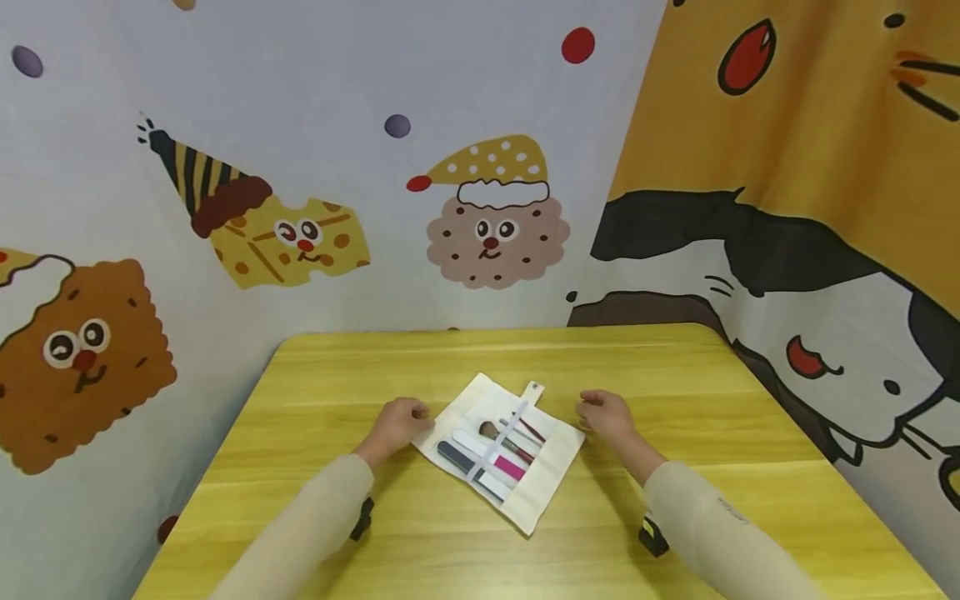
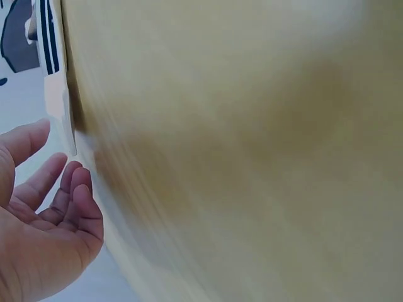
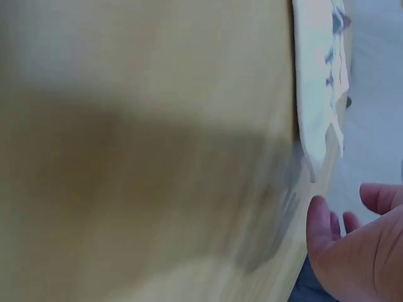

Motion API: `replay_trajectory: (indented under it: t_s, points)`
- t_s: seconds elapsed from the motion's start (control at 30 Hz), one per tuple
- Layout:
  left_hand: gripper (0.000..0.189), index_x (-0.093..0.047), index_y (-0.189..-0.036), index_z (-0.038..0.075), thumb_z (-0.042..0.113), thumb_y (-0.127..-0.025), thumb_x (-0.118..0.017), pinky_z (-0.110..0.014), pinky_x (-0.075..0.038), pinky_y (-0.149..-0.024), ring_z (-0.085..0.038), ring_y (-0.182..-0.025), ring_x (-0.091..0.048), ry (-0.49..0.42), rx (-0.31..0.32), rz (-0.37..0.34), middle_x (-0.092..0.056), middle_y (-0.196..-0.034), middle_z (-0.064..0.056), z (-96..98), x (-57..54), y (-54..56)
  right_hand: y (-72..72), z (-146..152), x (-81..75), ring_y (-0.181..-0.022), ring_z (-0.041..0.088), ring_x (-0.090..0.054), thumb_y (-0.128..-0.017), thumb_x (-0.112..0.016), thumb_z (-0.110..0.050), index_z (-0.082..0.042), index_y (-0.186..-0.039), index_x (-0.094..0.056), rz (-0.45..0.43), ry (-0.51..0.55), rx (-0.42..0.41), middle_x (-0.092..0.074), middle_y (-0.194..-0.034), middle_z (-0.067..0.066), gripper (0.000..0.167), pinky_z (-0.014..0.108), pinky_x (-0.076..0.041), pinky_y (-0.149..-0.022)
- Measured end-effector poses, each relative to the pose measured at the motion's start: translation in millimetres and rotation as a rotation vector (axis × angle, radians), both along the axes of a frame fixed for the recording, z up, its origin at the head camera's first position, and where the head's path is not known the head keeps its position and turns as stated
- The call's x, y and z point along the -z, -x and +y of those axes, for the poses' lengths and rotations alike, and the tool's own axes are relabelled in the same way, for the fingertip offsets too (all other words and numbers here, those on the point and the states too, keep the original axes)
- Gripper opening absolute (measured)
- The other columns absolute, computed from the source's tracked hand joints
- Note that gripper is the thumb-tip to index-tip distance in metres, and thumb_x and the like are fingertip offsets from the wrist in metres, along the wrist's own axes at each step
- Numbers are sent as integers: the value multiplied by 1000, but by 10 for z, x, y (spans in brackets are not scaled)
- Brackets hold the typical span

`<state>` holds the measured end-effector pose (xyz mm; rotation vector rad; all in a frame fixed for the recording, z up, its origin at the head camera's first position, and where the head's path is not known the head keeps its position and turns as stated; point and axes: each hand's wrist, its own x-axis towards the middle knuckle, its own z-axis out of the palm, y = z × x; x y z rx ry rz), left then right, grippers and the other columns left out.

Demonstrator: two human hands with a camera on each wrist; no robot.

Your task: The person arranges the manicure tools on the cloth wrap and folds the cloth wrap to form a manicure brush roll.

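A cream cloth tool roll (image 1: 553,471) lies spread flat on the table, turned cornerwise in the head view. Tucked under its pale strap (image 1: 498,442) are a dark flat file (image 1: 453,456), a white file-like strip with a pink end (image 1: 510,467), a fluffy brush (image 1: 489,430) and thin red-handled tools (image 1: 534,429). Beside the roll's left corner is my left hand (image 1: 397,423), its thumb apart from loosely bent fingers (image 2: 87,211); nothing is pinched. My right hand (image 1: 609,415) hovers by the right corner, fingers relaxed, with a small gap to the cloth (image 3: 312,94).
The yellow wood-grain table (image 1: 352,358) stands against a wall hung with a cartoon-print cloth (image 1: 480,75). A snap tab (image 1: 533,390) sticks out from the roll's far edge. Dark devices are strapped beneath both wrists.
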<state>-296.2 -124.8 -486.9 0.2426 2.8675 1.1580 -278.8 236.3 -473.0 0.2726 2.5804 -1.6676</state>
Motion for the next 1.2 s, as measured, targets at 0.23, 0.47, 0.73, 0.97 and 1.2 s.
replay_trajectory:
  t_s: [0.23, 0.47, 0.73, 0.97, 1.2]
  points:
    - [27, -71, -110, -5, 10, -88, -74, -45, -52, -90, -33, -103, -64, -35, -36, -25, -70, -106, -16, 102, 48, 152, -489, 42, 5, -98, 32, -64, -100, -54, -12, 15, -135, -49, -69, 8, -38, -57, -127, 31, 44, 39, -56, -80]
    - [26, -70, -109, -8, 6, -87, -73, -44, -51, -89, -30, -97, -64, -52, -16, -23, -70, -101, -16, 92, 20, 60, -444, -178, 15, -98, 31, -64, -101, -54, -12, 19, -138, -40, -119, 87, -18, -57, -124, 32, 51, 38, -57, -79]
    - [34, -65, -123, -5, 8, -91, -70, -42, -52, -86, -27, -102, -60, -103, -12, -144, -66, -113, -16, -34, -37, -153, -50, -306, 31, -108, 39, -60, -101, -53, -12, 13, -148, -27, -98, 148, 9, -52, -130, 34, 59, 44, -52, -91]
    - [34, -66, -121, -5, 7, -89, -73, -35, -50, -75, -18, -86, -56, -136, 80, -131, -64, -97, -7, -146, -23, -356, 228, -345, 71, -114, 39, -58, -100, -52, -10, 6, -151, -30, -90, 114, -23, -50, -134, 32, 58, 45, -49, -96]
    - [34, -67, -118, -3, 8, -87, -76, -41, -51, -84, -23, -93, -59, -115, 209, -1, -66, -102, -9, -252, 17, -466, 117, -307, 115, -118, 38, -57, -102, -57, -16, 2, -145, -44, 121, -139, -204, -54, -134, 25, 48, 47, -50, -94]
